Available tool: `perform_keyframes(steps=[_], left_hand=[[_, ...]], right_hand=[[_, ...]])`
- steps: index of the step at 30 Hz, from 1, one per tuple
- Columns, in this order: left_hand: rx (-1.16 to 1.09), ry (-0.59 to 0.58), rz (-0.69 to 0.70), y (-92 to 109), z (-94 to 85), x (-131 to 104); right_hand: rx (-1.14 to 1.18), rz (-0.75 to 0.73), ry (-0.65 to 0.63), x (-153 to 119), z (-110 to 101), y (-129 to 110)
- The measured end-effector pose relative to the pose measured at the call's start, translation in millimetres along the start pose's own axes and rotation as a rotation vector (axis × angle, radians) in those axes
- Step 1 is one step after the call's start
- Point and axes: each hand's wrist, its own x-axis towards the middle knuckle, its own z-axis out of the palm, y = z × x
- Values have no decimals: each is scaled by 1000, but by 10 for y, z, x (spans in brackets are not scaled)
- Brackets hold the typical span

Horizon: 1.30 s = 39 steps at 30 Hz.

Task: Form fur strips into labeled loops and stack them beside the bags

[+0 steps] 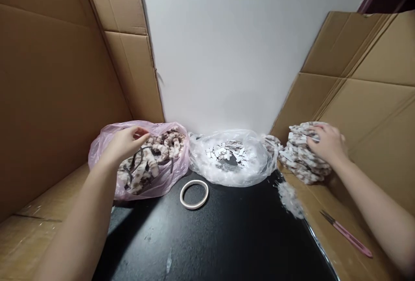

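Note:
My left hand [128, 142] hovers at the mouth of a pink plastic bag [106, 142], thumb and fingers slightly apart with nothing visible in them. Fluffy brown-and-white mottled bands [147, 164] fill that bag, with dark cords among them. On the right, my right hand [329, 142] is at the top of a stack of similar fluffy bands [304, 160] that carry white tags. Its thumb and fingers close round an upper fluffy band, whose far side the hand hides.
A clear plastic bag [256, 173] of small white and silvery flat pieces [227, 151] stands at centre back. A white tape roll [194, 206] lies on the black tabletop [220, 237]. Clear scraps [290, 199] and pink-handled snips [352, 237] lie at right. Cardboard walls [327, 56] flank both sides.

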Motion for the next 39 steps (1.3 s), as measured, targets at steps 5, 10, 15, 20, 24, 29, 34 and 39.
perform_keyframes(steps=[5,10,15,20,24,29,34,39], left_hand=[[175,-252,-76,-320,266,197],[291,-207,-154,-498,455,244],[371,-189,-167,-519,607,275],[434,-108,-88,-420,676,238],[410,-153,81,-322,823,237],[428,-315,86,-361,1044,272],[457,-319,35,-443,1045,268],[390,-218,25,-383,920,250]], right_hand=[[-50,258,-93,259,147,248],[148,-94,90,36,296,-421],[387,-264,65,-366,213,-1493],[625,-291,-53,-615,61,-2192],[768,-271,-132,-695,24,-2439],[928,-199,-178,-724,48,-2570],[1007,-178,-171,-711,59,-2660],[1046,-160,-159,-680,36,-2721]])
